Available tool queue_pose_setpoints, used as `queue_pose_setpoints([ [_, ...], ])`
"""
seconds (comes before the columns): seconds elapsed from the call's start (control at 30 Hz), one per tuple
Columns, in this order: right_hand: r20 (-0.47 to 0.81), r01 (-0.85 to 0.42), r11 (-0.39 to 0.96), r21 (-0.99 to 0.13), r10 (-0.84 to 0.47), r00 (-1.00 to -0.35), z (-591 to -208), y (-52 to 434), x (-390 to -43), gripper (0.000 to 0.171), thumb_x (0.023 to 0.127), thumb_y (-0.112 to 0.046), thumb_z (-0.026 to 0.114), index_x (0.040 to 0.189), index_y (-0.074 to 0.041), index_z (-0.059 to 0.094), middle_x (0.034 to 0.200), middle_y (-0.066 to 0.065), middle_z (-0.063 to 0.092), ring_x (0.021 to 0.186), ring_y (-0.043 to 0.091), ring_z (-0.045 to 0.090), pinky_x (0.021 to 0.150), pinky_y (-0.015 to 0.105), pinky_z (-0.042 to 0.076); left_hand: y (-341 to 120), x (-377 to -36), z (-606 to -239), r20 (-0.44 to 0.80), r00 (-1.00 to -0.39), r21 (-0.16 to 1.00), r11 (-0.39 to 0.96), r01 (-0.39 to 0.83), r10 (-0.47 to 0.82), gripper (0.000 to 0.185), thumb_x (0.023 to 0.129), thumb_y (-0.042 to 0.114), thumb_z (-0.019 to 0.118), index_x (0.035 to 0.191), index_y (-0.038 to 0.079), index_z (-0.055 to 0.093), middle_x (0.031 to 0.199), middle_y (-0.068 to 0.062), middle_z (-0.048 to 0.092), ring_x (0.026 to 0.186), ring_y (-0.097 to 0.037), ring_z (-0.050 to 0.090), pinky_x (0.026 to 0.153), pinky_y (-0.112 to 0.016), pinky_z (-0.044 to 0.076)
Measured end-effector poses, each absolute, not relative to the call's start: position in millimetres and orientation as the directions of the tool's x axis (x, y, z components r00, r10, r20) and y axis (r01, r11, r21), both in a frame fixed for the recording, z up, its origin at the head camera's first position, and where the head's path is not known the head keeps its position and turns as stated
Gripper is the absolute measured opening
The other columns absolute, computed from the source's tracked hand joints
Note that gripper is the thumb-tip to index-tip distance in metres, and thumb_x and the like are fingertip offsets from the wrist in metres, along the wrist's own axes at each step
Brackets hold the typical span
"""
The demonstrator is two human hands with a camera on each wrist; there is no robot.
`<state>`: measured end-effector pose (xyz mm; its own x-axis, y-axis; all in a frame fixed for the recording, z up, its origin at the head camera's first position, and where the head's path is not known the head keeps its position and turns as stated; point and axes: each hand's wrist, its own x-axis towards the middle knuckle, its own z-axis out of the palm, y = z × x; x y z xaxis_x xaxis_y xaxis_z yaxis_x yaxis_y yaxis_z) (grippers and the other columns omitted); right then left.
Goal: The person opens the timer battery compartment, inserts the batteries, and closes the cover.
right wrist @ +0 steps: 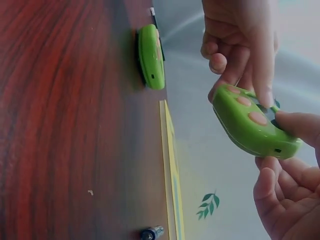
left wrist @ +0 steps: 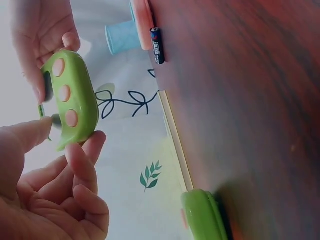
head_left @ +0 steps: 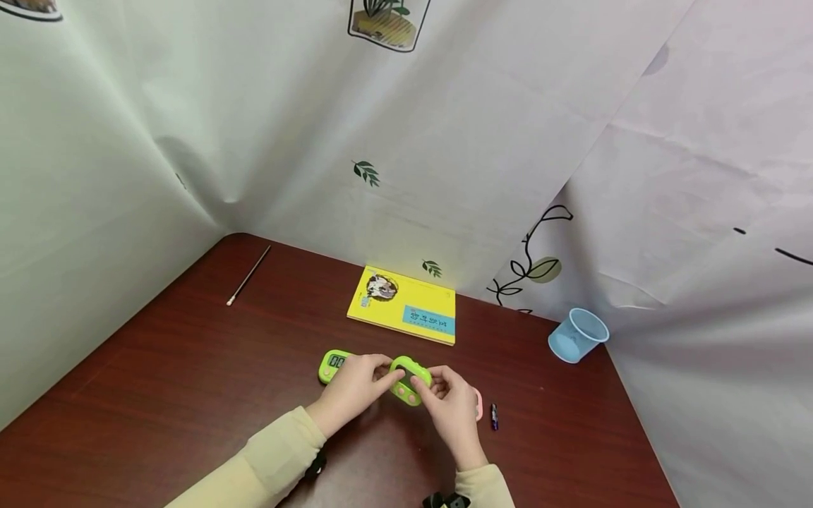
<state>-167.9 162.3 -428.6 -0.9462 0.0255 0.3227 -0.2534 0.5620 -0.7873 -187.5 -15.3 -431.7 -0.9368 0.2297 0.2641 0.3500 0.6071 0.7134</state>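
Note:
A green digital timer [head_left: 404,390] with pinkish buttons is held up between both hands above the table. My left hand [head_left: 354,386] pinches its left end, thumb on the front and fingers behind. At the other end my right hand [head_left: 451,406] pinches it the same way. In the left wrist view the held timer [left wrist: 80,95] shows three round buttons; its screen is partly covered by the thumbs. A second green timer [head_left: 333,363] lies on the table beside the left hand, partly hidden by it. Behind the right hand a pink object [head_left: 478,406] shows only its edge.
A small battery [head_left: 494,416] lies right of the right hand. Farther back is a yellow book [head_left: 406,300] by the curtain. A blue cup [head_left: 576,336] stands tilted-looking at the right edge. One thin stick [head_left: 248,276] with a pale end lies at the back left of the table [head_left: 159,395].

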Motion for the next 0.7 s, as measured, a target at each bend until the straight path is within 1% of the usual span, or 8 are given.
queue_pose_setpoints([
  [0.1, 0.364, -0.286, 0.566, -0.773, 0.027, -0.931, -430, 160, -167, 0.017, 0.079, -0.021, 0.079, 0.085, -0.011, 0.067, 0.068, -0.005, 0.057, 0.057, 0.005, 0.05, 0.053, 0.02, 0.045, -16, -188, -432, 0.266, -0.941, 0.732, 0.592, 0.338, 0.208, 0.029, 0.092, 0.035, 0.061, 0.097, 0.009, 0.072, 0.066, 0.009, 0.059, 0.053, -0.002, 0.046, 0.055, -0.021, 0.042],
  [0.2, 0.415, -0.318, 0.595, -0.738, 0.03, -0.909, -432, 158, -166, 0.017, 0.077, -0.019, 0.079, 0.084, -0.013, 0.065, 0.068, -0.006, 0.055, 0.057, 0.003, 0.049, 0.052, 0.02, 0.044, -17, -188, -432, 0.257, -0.947, 0.746, 0.583, 0.321, 0.193, 0.031, 0.093, 0.037, 0.059, 0.096, 0.01, 0.073, 0.075, 0.006, 0.067, 0.057, -0.001, 0.05, 0.058, -0.022, 0.044],
  [0.37, 0.498, -0.372, 0.647, -0.666, 0.013, -0.867, -436, 156, -164, 0.02, 0.075, -0.014, 0.081, 0.08, -0.015, 0.061, 0.07, -0.005, 0.049, 0.057, 0.003, 0.045, 0.05, 0.02, 0.042, -18, -188, -432, 0.214, -0.955, 0.765, 0.572, 0.295, 0.206, 0.036, 0.093, 0.041, 0.057, 0.092, 0.01, 0.074, 0.083, 0.002, 0.07, 0.066, -0.003, 0.056, 0.063, -0.026, 0.047],
  [0.47, 0.544, -0.405, 0.676, -0.615, -0.008, -0.839, -438, 155, -163, 0.024, 0.073, -0.012, 0.082, 0.078, -0.016, 0.059, 0.07, -0.005, 0.047, 0.058, 0.004, 0.044, 0.051, 0.019, 0.041, -17, -188, -432, 0.177, -0.961, 0.782, 0.562, 0.269, 0.214, 0.037, 0.093, 0.042, 0.057, 0.095, 0.009, 0.074, 0.087, -0.001, 0.071, 0.071, -0.007, 0.059, 0.066, -0.029, 0.049],
  [0.57, 0.586, -0.434, 0.711, -0.553, -0.039, -0.81, -440, 153, -162, 0.026, 0.072, -0.012, 0.083, 0.079, -0.015, 0.058, 0.071, -0.006, 0.046, 0.059, 0.003, 0.042, 0.051, 0.019, 0.04, -17, -187, -431, 0.139, -0.967, 0.805, 0.544, 0.237, 0.215, 0.04, 0.093, 0.042, 0.057, 0.103, 0.005, 0.072, 0.096, -0.006, 0.071, 0.082, -0.014, 0.064, 0.071, -0.033, 0.051],
  [0.63, 0.609, -0.447, 0.736, -0.508, -0.06, -0.791, -440, 152, -161, 0.027, 0.072, -0.011, 0.083, 0.079, -0.015, 0.058, 0.072, -0.007, 0.045, 0.059, 0.003, 0.042, 0.051, 0.018, 0.04, -17, -187, -431, 0.121, -0.968, 0.819, 0.529, 0.221, 0.218, 0.042, 0.093, 0.041, 0.057, 0.107, 0.003, 0.07, 0.102, -0.009, 0.07, 0.089, -0.019, 0.066, 0.075, -0.036, 0.052],
  [0.7, 0.628, -0.459, 0.757, -0.466, -0.082, -0.774, -439, 150, -160, 0.027, 0.071, -0.011, 0.083, 0.08, -0.015, 0.058, 0.073, -0.007, 0.046, 0.06, 0.003, 0.042, 0.051, 0.018, 0.04, -17, -186, -430, 0.106, -0.968, 0.832, 0.512, 0.211, 0.226, 0.045, 0.093, 0.042, 0.057, 0.11, 0.001, 0.069, 0.104, -0.011, 0.069, 0.093, -0.021, 0.066, 0.076, -0.038, 0.052],
])
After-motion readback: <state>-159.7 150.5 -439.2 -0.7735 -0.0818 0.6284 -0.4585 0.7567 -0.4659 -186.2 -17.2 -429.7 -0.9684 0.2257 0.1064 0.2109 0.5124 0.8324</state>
